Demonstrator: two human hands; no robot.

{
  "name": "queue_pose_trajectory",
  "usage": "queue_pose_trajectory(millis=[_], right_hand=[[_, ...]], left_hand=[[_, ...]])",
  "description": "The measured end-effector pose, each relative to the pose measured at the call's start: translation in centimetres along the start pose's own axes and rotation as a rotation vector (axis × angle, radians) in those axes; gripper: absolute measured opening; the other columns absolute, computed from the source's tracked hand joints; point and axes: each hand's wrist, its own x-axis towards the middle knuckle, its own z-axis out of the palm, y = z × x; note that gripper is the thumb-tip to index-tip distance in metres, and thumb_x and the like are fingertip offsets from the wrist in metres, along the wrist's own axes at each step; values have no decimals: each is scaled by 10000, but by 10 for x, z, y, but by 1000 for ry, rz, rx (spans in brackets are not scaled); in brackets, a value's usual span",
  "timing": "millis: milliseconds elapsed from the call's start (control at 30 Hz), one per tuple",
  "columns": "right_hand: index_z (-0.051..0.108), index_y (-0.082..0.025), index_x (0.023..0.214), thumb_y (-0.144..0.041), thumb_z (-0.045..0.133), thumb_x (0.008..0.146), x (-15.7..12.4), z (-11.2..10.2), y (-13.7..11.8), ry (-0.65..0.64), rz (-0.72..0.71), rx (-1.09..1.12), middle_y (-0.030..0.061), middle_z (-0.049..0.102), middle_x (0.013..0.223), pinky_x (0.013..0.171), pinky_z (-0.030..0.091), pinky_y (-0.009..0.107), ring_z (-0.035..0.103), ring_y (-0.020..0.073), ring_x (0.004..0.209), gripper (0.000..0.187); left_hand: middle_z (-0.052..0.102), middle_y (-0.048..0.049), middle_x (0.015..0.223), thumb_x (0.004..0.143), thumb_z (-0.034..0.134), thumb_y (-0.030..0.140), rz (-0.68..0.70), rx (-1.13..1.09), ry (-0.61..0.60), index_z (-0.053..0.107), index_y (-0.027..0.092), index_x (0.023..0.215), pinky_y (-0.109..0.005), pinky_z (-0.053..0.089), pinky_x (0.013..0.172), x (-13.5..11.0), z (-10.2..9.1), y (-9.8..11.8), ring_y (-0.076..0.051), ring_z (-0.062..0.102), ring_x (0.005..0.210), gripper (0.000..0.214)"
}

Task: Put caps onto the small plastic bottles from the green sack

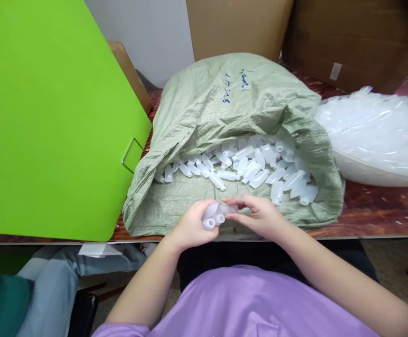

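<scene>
A green woven sack (pixel 204 100) lies open, with many small white bottles (pixel 251 172) loose inside. To its right, a rounded container (pixel 382 173) is heaped with whitish pieces. Over the sack's front edge, the left hand (pixel 195 224) is closed around several held bottles (pixel 219 218); the right hand (pixel 258 214), partly curled, pinches their far end between thumb and fingertips.

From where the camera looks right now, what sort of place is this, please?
Probably a workshop or small factory workstation: an open woven sack holds many small, necked, translucent plastic pieces, a bulging plastic bag lies beside it, and large cardboard boxes stand behind.
</scene>
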Motion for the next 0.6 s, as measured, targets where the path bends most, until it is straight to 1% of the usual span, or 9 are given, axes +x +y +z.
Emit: queue_pose_trajectory(millis=[100, 167, 233, 300, 367, 433, 467, 533, 600], right_hand=[[637, -231, 978, -317, 601, 804, -10, -11, -9, -88, -197, -47, 41, 685, 1033, 769, 524, 265, 650, 152, 892, 197], [621, -249, 1048, -239, 535, 853, -18, -15, -14, -145, -362, -132, 42, 650, 1121, 831, 501, 276, 620, 152, 992, 214], [596, -267, 1114, -194, 481, 876, -26, -16, -16, -189, -420, -215, 44, 604, 1200, 857, 487, 294, 591, 161, 1053, 274], [608, -260, 1097, -252, 511, 862, -30, -14, -15, -160, -305, -232, 51, 636, 1146, 805, 506, 289, 624, 171, 988, 254], [650, -237, 952, -376, 552, 822, -31, -11, -12, -88, -42, -215, 33, 712, 907, 642, 523, 254, 669, 158, 760, 214], [639, -218, 748, -480, 507, 820, -30, -7, -9, -67, 224, -208, -4, 679, 633, 497, 476, 237, 621, 135, 543, 302], [616, -214, 686, -501, 451, 843, -30, -6, -7, -75, 306, -217, -12, 648, 569, 471, 455, 239, 595, 131, 497, 366], [617, -212, 759, -491, 386, 875, -31, -5, -4, -53, 325, -237, 13, 666, 668, 528, 475, 263, 615, 148, 575, 380], [584, -209, 1026, -450, 436, 864, -34, -5, -1, 20, 196, -239, 71, 660, 953, 672, 509, 300, 635, 179, 797, 326]], left_hand=[[636, -41, 953, 605, 628, 194, -19, -243, -182, 537, 179, 1078, -273, 499, 706, -1, -2, -1, -169, 612, 796, 482], [638, -36, 941, 587, 653, 203, -31, -369, -309, 537, 168, 1081, -251, 494, 679, -1, -4, -3, -160, 612, 782, 509], [638, -35, 951, 575, 660, 202, -49, -405, -387, 536, 164, 1085, -242, 489, 677, 0, -5, -1, -159, 610, 795, 526], [640, -28, 928, 590, 639, 200, -58, -329, -396, 540, 168, 1080, -236, 485, 656, 0, -4, 4, -149, 606, 765, 500], [637, -26, 933, 603, 611, 186, -17, -171, -328, 551, 185, 1074, -251, 487, 688, 2, -1, 11, -153, 602, 780, 475], [627, -32, 1004, 595, 601, 162, 60, -23, -238, 552, 202, 1090, -277, 477, 791, 3, 4, 16, -174, 594, 874, 499], [618, -37, 1046, 594, 599, 155, 89, 25, -201, 545, 207, 1106, -288, 464, 838, 4, 6, 17, -183, 586, 923, 517], [606, -45, 1085, 608, 593, 158, 97, 76, -134, 529, 206, 1123, -302, 448, 885, 6, 10, 16, -194, 572, 978, 521], [606, -49, 1071, 629, 588, 177, 50, 98, -54, 519, 205, 1116, -309, 457, 873, 7, 13, 13, -197, 573, 969, 493]])
